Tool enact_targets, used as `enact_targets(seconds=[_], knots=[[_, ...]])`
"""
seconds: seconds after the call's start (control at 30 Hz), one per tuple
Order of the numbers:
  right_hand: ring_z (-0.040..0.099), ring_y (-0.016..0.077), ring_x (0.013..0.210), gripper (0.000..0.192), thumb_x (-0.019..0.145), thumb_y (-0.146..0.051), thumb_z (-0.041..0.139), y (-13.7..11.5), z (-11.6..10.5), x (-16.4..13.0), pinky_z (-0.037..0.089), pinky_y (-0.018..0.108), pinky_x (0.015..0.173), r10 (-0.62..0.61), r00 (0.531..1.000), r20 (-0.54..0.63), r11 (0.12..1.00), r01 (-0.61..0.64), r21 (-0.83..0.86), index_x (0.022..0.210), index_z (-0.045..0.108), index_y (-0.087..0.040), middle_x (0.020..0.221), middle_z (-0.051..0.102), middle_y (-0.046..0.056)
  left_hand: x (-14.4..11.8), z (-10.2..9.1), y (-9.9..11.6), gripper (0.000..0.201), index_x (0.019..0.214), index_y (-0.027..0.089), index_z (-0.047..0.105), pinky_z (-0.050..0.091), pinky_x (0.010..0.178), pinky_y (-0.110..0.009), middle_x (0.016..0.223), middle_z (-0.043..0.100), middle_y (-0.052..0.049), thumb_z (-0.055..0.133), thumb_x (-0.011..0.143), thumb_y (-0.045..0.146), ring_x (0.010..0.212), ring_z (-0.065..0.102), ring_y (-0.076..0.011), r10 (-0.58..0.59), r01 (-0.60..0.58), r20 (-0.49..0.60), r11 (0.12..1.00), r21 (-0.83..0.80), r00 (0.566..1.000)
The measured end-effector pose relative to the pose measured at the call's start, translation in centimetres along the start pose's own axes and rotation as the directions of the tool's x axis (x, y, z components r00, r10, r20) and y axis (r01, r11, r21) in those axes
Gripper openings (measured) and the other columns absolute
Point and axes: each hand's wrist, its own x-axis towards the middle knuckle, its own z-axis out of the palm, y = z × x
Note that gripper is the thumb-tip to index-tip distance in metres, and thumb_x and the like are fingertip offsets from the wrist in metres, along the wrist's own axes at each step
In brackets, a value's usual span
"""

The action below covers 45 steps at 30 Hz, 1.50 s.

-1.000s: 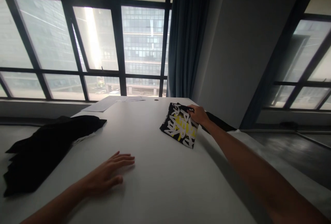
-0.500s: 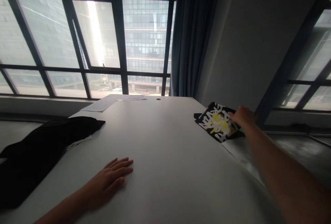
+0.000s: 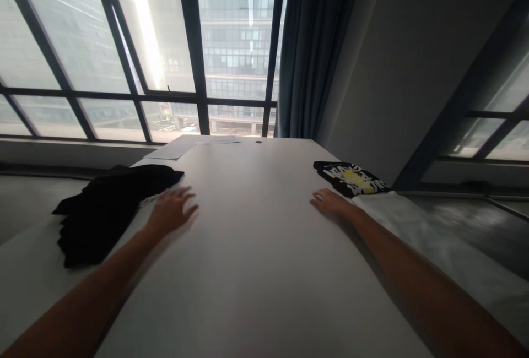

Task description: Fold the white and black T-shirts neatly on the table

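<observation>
— Where are the hands?

— My left hand (image 3: pixel 171 210) is left of centre in the frame, fingers spread and holding nothing, just beside the black cloth pile (image 3: pixel 105 206) at mid-left. My right hand (image 3: pixel 329 202) lies released, palm down, on the white table (image 3: pixel 256 237).

— And the folded printed shirt (image 3: pixel 351 178)?

— Right of centre, near the table's edge, just beyond my right hand, not touching it.

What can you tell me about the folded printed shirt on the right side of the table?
The folded printed shirt is black cloth with white lettering and a yellow patch in the middle. It lies flat, folded into a compact rectangle, at the table's far right edge. Nothing touches it: the right hand rests on the table just short of it, empty.
</observation>
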Motion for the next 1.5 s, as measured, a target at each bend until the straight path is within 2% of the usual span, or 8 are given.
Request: enact_targets(seconds=[0.13,0.27,0.63,0.83,0.93,1.07,1.27,1.5], knots=[[0.049,0.0277,0.126,0.042,0.096,-0.037,0.042,-5.3,1.0,-3.7,0.036,0.041,0.105,0.002,0.996,0.085,1.000,-0.001,-0.012,0.131,0.057,-0.019,0.140,0.050,0.015,-0.2,-1.0,-7.9,0.049,0.123,0.006,0.056,0.016,0.108,-0.069,0.145,0.045,-0.021,0.056,0.086,0.039,0.136,0.031,-0.0454,-0.420,0.438,-0.151,0.893,0.109,0.895],[0.049,0.0283,0.124,0.040,0.097,-0.032,0.039,-9.0,0.5,-6.8,0.036,0.041,0.104,0.000,0.997,0.078,1.000,0.002,-0.027,0.130,0.057,-0.018,0.136,0.052,0.017,-1.9,-1.3,-11.6,0.034,0.112,0.011,0.061,0.024,0.102,-0.068,0.125,0.061,-0.010,0.056,0.085,0.031,0.127,0.040,-0.0447,-0.534,0.540,-0.093,0.840,0.051,0.840],[0.052,0.0293,0.122,0.041,0.097,-0.033,0.036,-10.5,-0.6,-8.7,0.041,0.043,0.099,0.010,1.000,0.006,0.998,-0.010,-0.057,0.129,0.058,-0.020,0.136,0.054,0.014,-1.3,-2.4,-6.7,0.040,0.124,0.013,0.060,0.046,0.091,-0.045,0.119,0.067,-0.011,0.046,0.091,0.030,0.111,0.061,-0.0336,-0.557,0.482,-0.237,0.820,-0.310,0.796],[0.050,0.0287,0.123,0.043,0.093,-0.025,0.041,-11.1,-0.5,-8.6,0.040,0.043,0.101,-0.031,0.998,-0.057,1.000,0.031,-0.002,0.133,0.054,-0.017,0.139,0.052,0.015,-2.2,-0.5,4.5,0.034,0.113,0.018,0.067,0.043,0.105,-0.037,0.122,0.068,-0.008,0.049,0.088,0.030,0.115,0.061,-0.0229,0.168,-0.176,-0.075,0.748,-0.640,0.983],[0.042,0.0258,0.132,0.054,0.089,-0.023,0.048,-11.8,-0.3,-8.7,0.035,0.041,0.109,-0.135,0.983,-0.122,0.986,0.146,0.085,0.142,0.044,-0.015,0.145,0.045,0.015,-4.1,-1.3,9.6,0.032,0.110,0.020,0.070,0.047,0.102,-0.038,0.120,0.070,-0.007,0.057,0.087,0.038,0.112,0.063,-0.0233,0.614,-0.250,0.176,0.543,-0.802,0.769],[0.037,0.0236,0.137,0.065,0.085,-0.026,0.055,-13.5,-0.2,-9.1,0.032,0.041,0.112,-0.271,0.940,-0.208,0.933,0.309,0.184,0.147,0.037,-0.018,0.150,0.040,0.012,-4.7,-2.9,10.8,0.033,0.105,0.020,0.071,0.049,0.099,-0.038,0.116,0.071,-0.007,0.066,0.084,0.044,0.110,0.064,-0.0251,0.771,-0.159,0.222,0.385,-0.909,0.597],[0.049,0.0223,0.128,0.020,0.085,-0.015,0.054,-15.5,-0.5,-9.6,0.036,0.035,0.107,-0.345,0.914,-0.213,0.906,0.384,0.178,0.101,0.066,-0.020,0.135,0.057,0.008,-2.2,-1.9,4.2,0.054,0.116,0.020,0.065,0.047,0.098,-0.041,0.119,0.069,-0.008,0.054,0.084,0.062,0.109,0.063,-0.0281,0.360,-0.205,0.177,0.800,-0.564,0.916],[0.065,0.0201,0.090,0.021,0.089,-0.015,0.049,-14.4,-2.5,-8.8,0.043,0.028,0.085,-0.153,0.971,-0.187,0.973,0.181,0.145,0.101,0.065,-0.020,0.095,0.072,0.006,-2.6,0.7,0.6,0.072,0.135,0.019,0.055,0.033,0.110,-0.044,0.144,0.051,-0.010,0.044,0.084,0.069,0.131,0.045,-0.0327,0.279,-0.212,0.168,0.919,-0.333,0.945]])
